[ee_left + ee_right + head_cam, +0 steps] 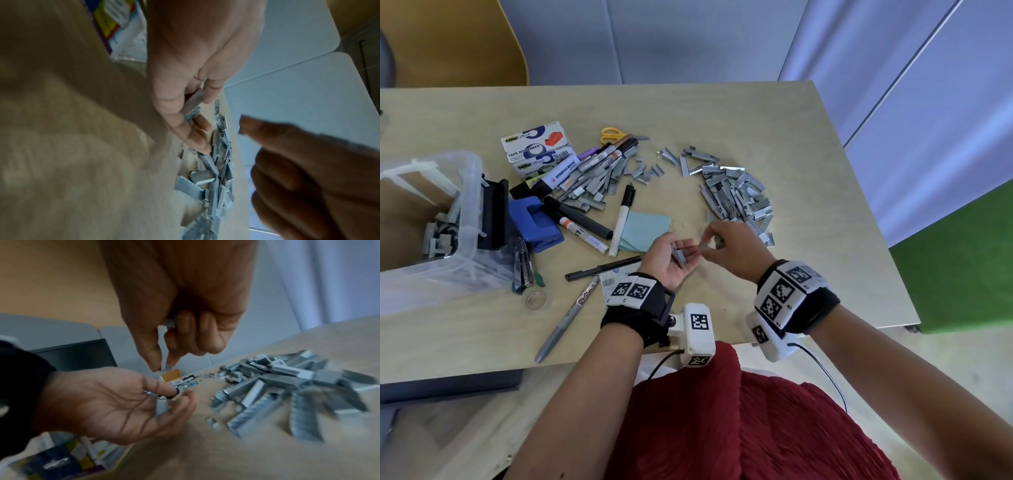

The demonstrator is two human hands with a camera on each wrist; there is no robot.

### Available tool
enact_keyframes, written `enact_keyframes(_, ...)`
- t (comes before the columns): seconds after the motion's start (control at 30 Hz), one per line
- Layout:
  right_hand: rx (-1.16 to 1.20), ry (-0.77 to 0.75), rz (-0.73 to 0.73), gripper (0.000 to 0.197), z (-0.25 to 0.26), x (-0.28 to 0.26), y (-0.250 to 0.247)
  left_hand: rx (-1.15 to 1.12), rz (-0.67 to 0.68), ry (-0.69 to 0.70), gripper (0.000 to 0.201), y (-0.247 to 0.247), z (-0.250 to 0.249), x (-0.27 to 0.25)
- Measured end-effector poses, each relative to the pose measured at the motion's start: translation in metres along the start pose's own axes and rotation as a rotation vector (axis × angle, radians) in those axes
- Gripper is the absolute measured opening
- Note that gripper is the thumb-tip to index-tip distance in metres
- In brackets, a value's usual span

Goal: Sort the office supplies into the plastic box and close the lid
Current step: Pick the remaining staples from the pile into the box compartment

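Observation:
My left hand [685, 251] lies palm up over the table, fingers curled round a few grey staple strips [680, 257]. The left wrist view shows those strips [193, 102] caught between thumb and fingers. Just above that palm, my right hand [707, 245] pinches a small staple piece [169, 365] between thumb and forefinger. A big loose pile of staple strips [736, 195] lies right behind the hands. The clear plastic box [470, 205] stands open at the far left with staples and a black item inside.
A second heap of staples and markers [599, 181] lies left of centre, by tape dispenser boxes [541, 147], yellow scissors [610, 134], a blue hole punch [534, 222] and teal sticky notes [645, 228]. Pens [566, 323] and a tape roll [536, 299] lie near the front edge.

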State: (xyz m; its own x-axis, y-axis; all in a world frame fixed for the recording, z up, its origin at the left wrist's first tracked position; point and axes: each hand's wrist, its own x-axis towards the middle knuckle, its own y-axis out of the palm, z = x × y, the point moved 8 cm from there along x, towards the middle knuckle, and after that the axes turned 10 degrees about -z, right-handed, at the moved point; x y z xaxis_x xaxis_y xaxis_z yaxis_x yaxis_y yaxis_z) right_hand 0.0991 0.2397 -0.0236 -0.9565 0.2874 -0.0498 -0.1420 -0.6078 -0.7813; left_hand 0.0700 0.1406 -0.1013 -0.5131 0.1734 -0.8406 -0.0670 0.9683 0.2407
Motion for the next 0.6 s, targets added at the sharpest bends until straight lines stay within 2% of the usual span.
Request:
enact_keyframes(0.27, -0.020, -0.109, -0.040, 0.020, 0.036, 0.004, 0.009, -0.086, 0.039, -0.086, 0.028, 0.006, 0.015, -0.001)
enact_keyframes(0.4, 0.036, -0.146, -0.138, 0.022, 0.041, 0.000, 0.000, -0.123, 0.035, -0.116, 0.033, 0.004, 0.018, -0.003)
enact_keyframes(0.5, 0.055, -0.023, -0.230, 0.017, 0.017, 0.011, -0.018, -0.153, 0.034, -0.171, 0.036, -0.001, 0.020, 0.003)
enact_keyframes(0.6, -0.114, 0.150, -0.123, 0.020, -0.023, 0.019, -0.014, -0.113, 0.055, -0.231, 0.044, -0.004, 0.021, 0.003)
